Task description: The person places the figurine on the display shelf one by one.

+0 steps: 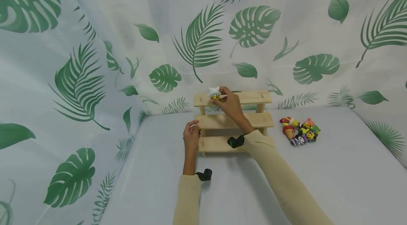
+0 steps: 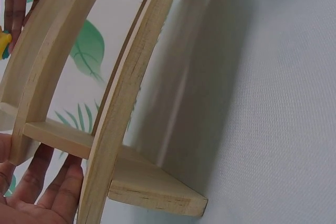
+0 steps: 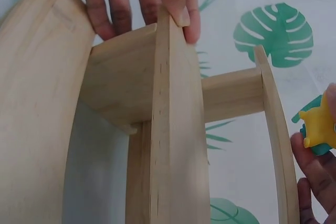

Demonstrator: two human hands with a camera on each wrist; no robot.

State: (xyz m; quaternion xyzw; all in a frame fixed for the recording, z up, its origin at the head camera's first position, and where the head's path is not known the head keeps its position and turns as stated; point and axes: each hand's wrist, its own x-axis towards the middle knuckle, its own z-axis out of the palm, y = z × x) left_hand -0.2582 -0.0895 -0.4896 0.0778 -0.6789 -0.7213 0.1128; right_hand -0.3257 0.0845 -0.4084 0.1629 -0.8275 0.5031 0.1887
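A three-step wooden shelf (image 1: 233, 120) stands on the cloth-covered surface. My left hand (image 1: 191, 136) grips the left end of its middle step; in the right wrist view the thumb and fingers (image 3: 121, 9) lie on either side of the board. My right hand (image 1: 232, 106) pinches a small toy figurine (image 1: 214, 92) at the left end of the top step. From the front it has a white fluffy top and a yellow face, while the right wrist view shows its yellow and teal side (image 3: 319, 124). The figurine overlaps the top board in the head view.
A cluster of several colourful toy figurines (image 1: 300, 131) lies right of the shelf. One of them looks like an ice-cream cone (image 1: 289, 132). Behind the shelf hangs a white curtain (image 1: 178, 52) with green leaf prints. Black wrist cameras (image 1: 205, 175) sit on both wrists.
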